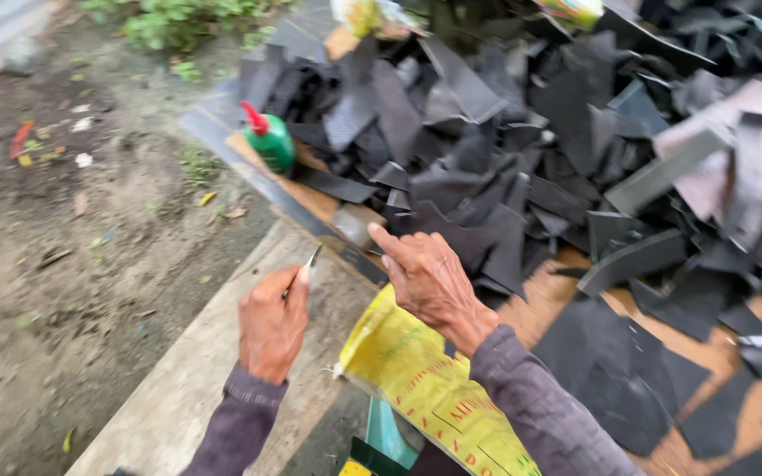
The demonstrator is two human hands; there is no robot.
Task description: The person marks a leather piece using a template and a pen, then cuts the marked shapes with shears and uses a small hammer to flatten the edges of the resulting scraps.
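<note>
Blade (312,258) sat pinched in the left hand (272,324), tip up; the right hand (425,275), grip empty and loose, reached toward black scraps (478,220). Safest kept pointed away.

Small blade (311,259): thin, pale metal sliver, pinched between thumb and forefinger of the left hand (272,322). It points up and slightly right, only the tip showing above the fingers. It sits over the near-left edge of the wooden worktop (187,379), above a pale plank.

Black sheet scraps (478,176): dark, matte, flat offcuts, strips and angular pieces, heaped loosely and overlapping across the far and right part of the worktop. The right hand (425,278), fingers extended, reaches to the near edge of the heap; its fingertips lie at a dark piece (487,238) there. Whether they touch it cannot be told.
</note>
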